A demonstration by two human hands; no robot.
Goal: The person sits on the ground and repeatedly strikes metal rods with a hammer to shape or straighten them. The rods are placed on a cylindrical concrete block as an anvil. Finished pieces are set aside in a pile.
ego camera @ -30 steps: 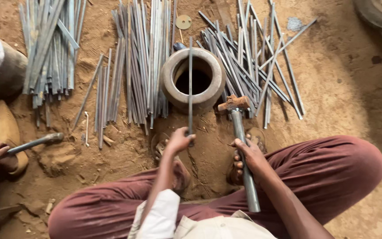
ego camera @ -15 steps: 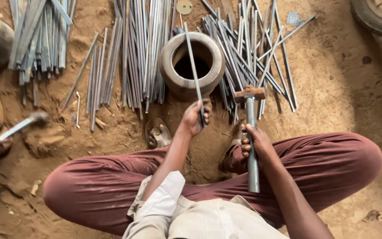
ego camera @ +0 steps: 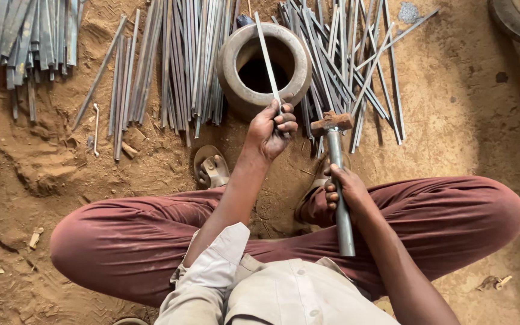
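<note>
the person sits cross-legged on sandy ground. nearest, the right hand (ego camera: 347,192) grips a hammer (ego camera: 336,174) by its metal handle, rusty head pointing away. further out, the left hand (ego camera: 270,129) clenches a thin metal rod (ego camera: 267,57), which slants across the mouth of a round metal ring (ego camera: 264,66) standing on the ground. a sandalled foot (ego camera: 210,168) lies just left of the arm. beyond, bundles of grey rods (ego camera: 191,57) lie spread either side of the ring.

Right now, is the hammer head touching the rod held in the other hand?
Apart. The head view shows bare ground between the hammer head and the thin rod gripped by the left hand.
</note>
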